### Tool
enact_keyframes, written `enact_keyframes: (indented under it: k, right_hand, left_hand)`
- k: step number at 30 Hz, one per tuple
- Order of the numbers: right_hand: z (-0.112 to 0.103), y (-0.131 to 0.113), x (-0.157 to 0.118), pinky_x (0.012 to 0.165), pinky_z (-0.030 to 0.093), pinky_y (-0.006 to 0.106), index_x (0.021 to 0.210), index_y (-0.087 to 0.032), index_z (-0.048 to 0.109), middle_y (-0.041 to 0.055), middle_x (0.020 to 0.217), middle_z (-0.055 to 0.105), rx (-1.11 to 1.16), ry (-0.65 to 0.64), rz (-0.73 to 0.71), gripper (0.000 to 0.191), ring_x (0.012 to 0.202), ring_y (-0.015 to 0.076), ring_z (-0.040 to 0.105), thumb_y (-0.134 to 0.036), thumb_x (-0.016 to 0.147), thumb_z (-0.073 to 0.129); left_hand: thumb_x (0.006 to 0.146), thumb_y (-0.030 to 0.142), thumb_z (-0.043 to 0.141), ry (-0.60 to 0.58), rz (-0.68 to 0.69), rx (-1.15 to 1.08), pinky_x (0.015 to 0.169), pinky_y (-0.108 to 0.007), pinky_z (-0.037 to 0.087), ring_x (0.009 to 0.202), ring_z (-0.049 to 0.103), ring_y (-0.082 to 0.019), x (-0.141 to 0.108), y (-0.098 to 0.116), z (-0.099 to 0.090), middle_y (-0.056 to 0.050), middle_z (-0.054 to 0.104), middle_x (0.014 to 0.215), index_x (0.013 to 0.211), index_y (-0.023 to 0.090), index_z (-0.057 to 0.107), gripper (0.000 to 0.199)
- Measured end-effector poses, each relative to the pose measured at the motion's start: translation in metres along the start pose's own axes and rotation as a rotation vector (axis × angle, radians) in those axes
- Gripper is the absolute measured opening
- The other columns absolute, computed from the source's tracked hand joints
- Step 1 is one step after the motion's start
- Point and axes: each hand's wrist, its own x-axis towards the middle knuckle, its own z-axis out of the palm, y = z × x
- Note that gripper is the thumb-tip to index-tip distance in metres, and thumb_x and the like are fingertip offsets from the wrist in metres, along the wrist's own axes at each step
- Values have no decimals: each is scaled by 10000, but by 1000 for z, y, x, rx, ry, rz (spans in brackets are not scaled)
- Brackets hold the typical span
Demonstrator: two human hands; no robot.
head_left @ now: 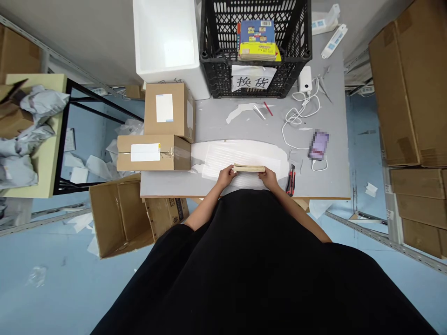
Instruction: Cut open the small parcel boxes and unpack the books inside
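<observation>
Hands (226,176) pinching both ends of a book (249,168), white sheet (214,160) beneath, red-and-black knife (291,180) near the right one

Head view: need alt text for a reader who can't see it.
A person's left hand and right hand hold what looks like a book, edge-on, over white sheeting on a grey table. Cardboard boxes stand to the left, a red-and-black cutter lies to the right, and a black crate with books stands behind.

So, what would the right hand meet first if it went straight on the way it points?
For the right hand, probably the book it holds at one end; its height above the table is unclear.
</observation>
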Motion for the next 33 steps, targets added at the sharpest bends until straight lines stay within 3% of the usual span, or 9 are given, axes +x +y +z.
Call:
enact_keyframes:
  k: [4, 8, 11, 14, 17, 23, 27, 33]
  right_hand:
    - [2, 0, 1, 789, 526, 385, 889, -230, 628, 35, 783, 641, -95, 14, -46, 154, 756, 232, 623, -340, 792, 581]
    - [4, 2, 3, 863, 533, 425, 911, -210, 641, 117, 1000, 629, -190, 68, -111, 216, 935, 271, 615, -405, 853, 569]
    - [3, 1, 8, 952, 506, 464, 1024, -211, 635, 140, 1112, 649, -172, 71, -131, 284, 1076, 301, 594, -438, 892, 527]
    - [-1, -8, 19, 956, 495, 472, 1096, -217, 608, 124, 1101, 685, -95, 46, -108, 335, 1046, 304, 622, -472, 906, 503]
    - [-10, -28, 39, 912, 507, 440, 1086, -218, 602, 102, 1042, 699, 2, 34, -114, 363, 968, 285, 648, -516, 903, 503]
    - [-44, -99, 117, 900, 504, 380, 1103, -220, 628, 102, 1093, 668, 71, 191, -266, 422, 924, 236, 614, -566, 881, 532]
    - [-79, -161, 194, 877, 485, 364, 988, -194, 664, 78, 906, 634, -4, 323, -379, 406, 844, 220, 569, -563, 895, 524]
    - [-131, -248, 313, 769, 458, 318, 735, -190, 593, -10, 638, 473, -172, 339, -477, 415, 682, 165, 480, -550, 924, 512]
  left_hand:
    - [803, 204, 680, -16, -35, 159, 744, -292, 448, 747, 554, -188, 5, -5, 9, -16, 587, 752, 952, 193, 705, 151]
    - [830, 207, 663, 63, 19, 260, 921, -364, 469, 1054, 568, -268, 10, -7, 14, -116, 613, 1099, 994, 177, 703, 171]
    - [856, 225, 640, 45, 101, 225, 1061, -410, 417, 1215, 521, -294, 14, -6, 12, -134, 603, 1264, 1049, 176, 695, 207]
    - [871, 238, 616, -2, 115, 150, 1068, -422, 417, 1206, 555, -292, 21, 0, 6, -117, 659, 1215, 1106, 188, 677, 248]
    - [890, 270, 588, -13, 88, 49, 972, -389, 465, 1067, 623, -270, 34, 14, -5, -77, 698, 1064, 1102, 214, 658, 230]
    - [914, 362, 586, 101, 200, -91, 825, -270, 449, 793, 569, -162, 97, 78, -46, 7, 585, 783, 908, 208, 600, 155]
    - [922, 394, 588, 223, 240, -104, 683, -227, 374, 664, 472, -117, 166, 140, -82, 45, 497, 685, 939, 200, 594, 195]
    - [927, 364, 595, 368, 319, -90, 663, -225, 335, 637, 466, -109, 281, 225, -131, 42, 509, 643, 835, 170, 603, 214]
